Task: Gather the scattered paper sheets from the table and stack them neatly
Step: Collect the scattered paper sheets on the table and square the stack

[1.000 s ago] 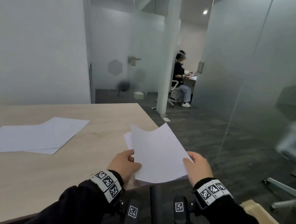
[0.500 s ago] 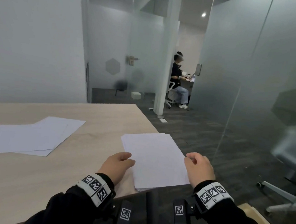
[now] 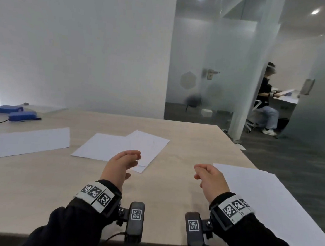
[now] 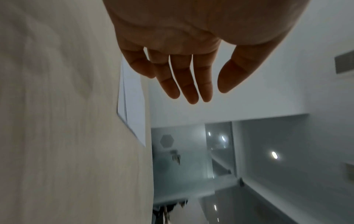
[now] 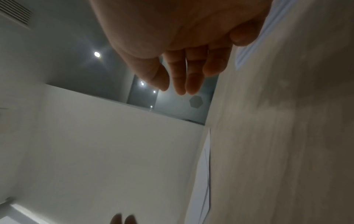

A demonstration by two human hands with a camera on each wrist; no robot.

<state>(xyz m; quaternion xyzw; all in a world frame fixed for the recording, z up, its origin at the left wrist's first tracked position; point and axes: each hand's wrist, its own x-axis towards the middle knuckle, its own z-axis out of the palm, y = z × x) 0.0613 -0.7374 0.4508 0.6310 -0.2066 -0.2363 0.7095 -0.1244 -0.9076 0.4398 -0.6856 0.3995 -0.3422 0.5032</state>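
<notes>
Left hand: we see the left hand (image 3: 120,166) held above the wooden table (image 3: 38,187), fingers straight and loose, nothing in it. In the left wrist view its fingers (image 4: 188,84) stand a little apart, with the thumb off to one side.

Right hand: the right hand (image 3: 209,177) hangs over the table too, released and grasping nothing. Its fingers (image 5: 191,75) hang relaxed in the right wrist view.

Stack: we find the gathered stack of sheets (image 3: 263,204) flat on the table's right side, just beside the right hand and not touched by it. Its near corner seems to run past the table edge, though we cannot be sure from this angle.

Loose sheets: two overlapping sheets (image 3: 117,146) lie just beyond the left hand, the upper one turned askew. A single sheet (image 3: 25,142) lies farther left, well apart from both hands.

Far left corner: two blue boxes (image 3: 14,112) with a dark cable sit there.

Background: a seated person (image 3: 266,99) is at a desk beyond the frosted glass partition (image 3: 197,58).
</notes>
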